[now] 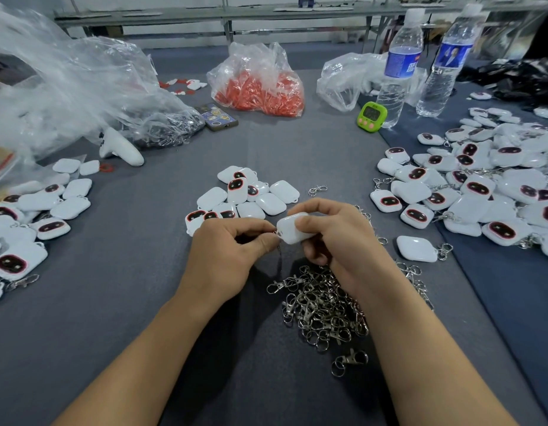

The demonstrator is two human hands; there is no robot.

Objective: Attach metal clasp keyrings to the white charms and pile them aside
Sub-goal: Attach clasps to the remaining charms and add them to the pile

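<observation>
Nearby, loose clasps lie beneath the right hand, charms heaped beyond.

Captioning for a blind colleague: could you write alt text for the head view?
The right hand grips a white charm while the left hand pinches a metal keyring at its corner. A heap of keyrings lies beneath on the grey table, charm piles around.

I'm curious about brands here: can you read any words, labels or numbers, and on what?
No text can be read.
Green timer, display: too blurred.
Nearer water bottle, blue label: characters blurred.
Farther water bottle, blue label: too small.
Phone case, badges: too blurred.
</observation>
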